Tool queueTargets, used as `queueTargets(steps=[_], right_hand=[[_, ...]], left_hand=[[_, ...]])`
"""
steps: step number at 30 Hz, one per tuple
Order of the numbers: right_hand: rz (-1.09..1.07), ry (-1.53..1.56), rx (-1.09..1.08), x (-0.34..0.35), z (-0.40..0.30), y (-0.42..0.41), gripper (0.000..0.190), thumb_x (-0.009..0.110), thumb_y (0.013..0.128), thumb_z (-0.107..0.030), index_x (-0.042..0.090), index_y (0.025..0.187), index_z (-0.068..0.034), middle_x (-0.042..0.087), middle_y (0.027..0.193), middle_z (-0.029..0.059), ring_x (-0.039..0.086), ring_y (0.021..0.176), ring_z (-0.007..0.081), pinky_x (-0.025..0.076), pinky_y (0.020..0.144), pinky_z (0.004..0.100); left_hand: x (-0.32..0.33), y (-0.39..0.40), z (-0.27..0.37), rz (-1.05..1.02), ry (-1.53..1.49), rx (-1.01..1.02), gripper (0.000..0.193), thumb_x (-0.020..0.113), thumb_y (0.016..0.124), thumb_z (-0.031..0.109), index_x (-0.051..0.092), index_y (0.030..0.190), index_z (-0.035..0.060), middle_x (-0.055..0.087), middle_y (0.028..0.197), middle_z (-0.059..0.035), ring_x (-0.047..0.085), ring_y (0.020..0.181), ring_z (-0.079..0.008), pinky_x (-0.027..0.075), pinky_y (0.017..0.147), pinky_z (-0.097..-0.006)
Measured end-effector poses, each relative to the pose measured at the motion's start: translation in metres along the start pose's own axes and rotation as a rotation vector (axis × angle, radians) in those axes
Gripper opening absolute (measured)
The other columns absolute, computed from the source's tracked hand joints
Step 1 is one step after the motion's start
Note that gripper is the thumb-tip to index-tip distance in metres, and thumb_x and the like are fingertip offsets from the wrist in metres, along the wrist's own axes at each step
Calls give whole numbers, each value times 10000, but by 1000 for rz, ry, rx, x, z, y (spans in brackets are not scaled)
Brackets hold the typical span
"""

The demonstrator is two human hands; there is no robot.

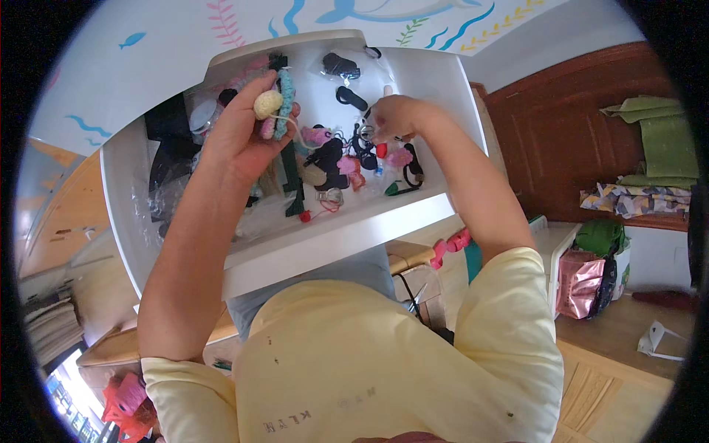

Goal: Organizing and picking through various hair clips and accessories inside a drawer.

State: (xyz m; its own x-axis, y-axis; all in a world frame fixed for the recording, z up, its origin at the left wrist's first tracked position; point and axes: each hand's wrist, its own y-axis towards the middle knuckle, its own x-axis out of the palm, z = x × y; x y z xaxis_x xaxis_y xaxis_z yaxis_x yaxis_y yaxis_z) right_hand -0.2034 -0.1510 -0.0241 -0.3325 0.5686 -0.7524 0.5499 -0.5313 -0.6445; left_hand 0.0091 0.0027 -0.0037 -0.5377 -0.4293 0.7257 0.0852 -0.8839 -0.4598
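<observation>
Over an open white drawer (343,238), my left hand (249,124) holds several small crocheted pieces: a pale yellow ball (268,104), a light blue strip (285,102) and some pink. A pale yarn tail hangs from them. My right hand (396,119) reaches into the drawer's right half, fingers bent down at dark cords and a small metal ring (366,132); whether it grips them cannot be told. Near it lie a red piece (381,150), a pink crocheted piece (399,158) and a black looped band (352,98). Black items and a red yarn tail (329,207) lie lower down.
The drawer's left part holds clear plastic bags (166,194) and black material (169,127). A white tabletop painted with sea motifs (166,44) spans the far side. To the right are a brown wooden door (559,127) and a shiny pink bag (580,282).
</observation>
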Motion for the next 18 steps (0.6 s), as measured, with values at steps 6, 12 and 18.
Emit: queueTargets(steps=[6, 12, 18], right_hand=[[259, -376, -165, 36, 30, 43, 216, 682, 733, -166, 596, 815, 15, 620, 723, 160, 631, 561, 246, 497, 471, 358], [60, 445, -103, -16, 21, 0, 103, 654, 767, -86, 602, 844, -41, 615, 728, 42, 625, 638, 106, 473, 568, 223], [81, 988, -458, -28, -24, -28, 55, 603, 846, -99, 578, 861, -52, 617, 726, 10, 587, 600, 84, 449, 555, 203]], left_hand=[[4, -1, -2, -13, 68, 9, 229, 644, 861, 252, 559, 944, 57, 582, 822, -88, 587, 741, -211, 480, 579, -312], [2, -2, -5, -19, 89, 18, 231, 638, 866, 271, 578, 956, 67, 601, 821, -65, 591, 716, -176, 491, 572, -300], [-14, 17, -20, -42, 128, 60, 212, 603, 894, 287, 580, 938, 81, 607, 809, -37, 596, 677, -142, 510, 551, -275]])
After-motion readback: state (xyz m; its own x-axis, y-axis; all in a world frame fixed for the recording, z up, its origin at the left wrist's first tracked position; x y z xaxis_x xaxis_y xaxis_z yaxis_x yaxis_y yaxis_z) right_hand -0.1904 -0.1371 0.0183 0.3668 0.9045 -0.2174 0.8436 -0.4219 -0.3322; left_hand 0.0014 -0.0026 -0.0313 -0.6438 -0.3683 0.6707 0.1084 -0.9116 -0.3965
